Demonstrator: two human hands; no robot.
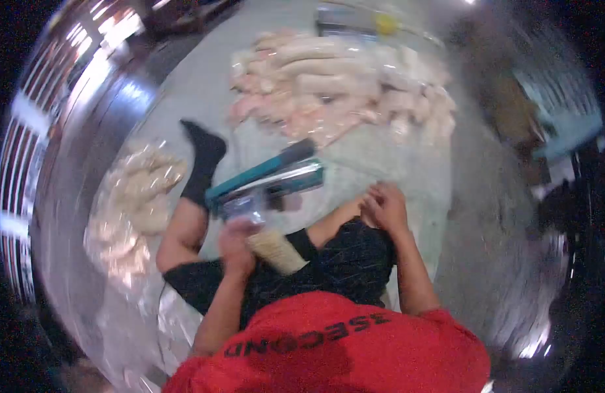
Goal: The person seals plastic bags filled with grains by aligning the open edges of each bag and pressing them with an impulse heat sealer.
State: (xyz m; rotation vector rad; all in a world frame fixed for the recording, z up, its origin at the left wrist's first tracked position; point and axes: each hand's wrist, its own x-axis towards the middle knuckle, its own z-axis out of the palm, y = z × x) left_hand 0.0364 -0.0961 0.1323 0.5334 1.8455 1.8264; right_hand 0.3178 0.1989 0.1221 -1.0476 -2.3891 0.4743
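Note:
My left hand (238, 247) is blurred, with its fingers closed round a cream-coloured piece (278, 252) in clear plastic, above my lap. Beyond it lies a teal and silver tool (266, 175) with a dark end, seemingly a long-armed sealer or stapler, slanting up to the right. My right hand (385, 206) is over my bent leg near the knee, fingers curled together. Whether it holds something small is hidden by the fingers and the blur.
A large heap of wrapped pale and pinkish pieces (342, 82) lies ahead on a light sheet (426, 190). More bagged cream pieces (142, 190) are at the left. My foot in a dark sock (207, 150) extends between them. A yellow object (385, 24) is at the far edge.

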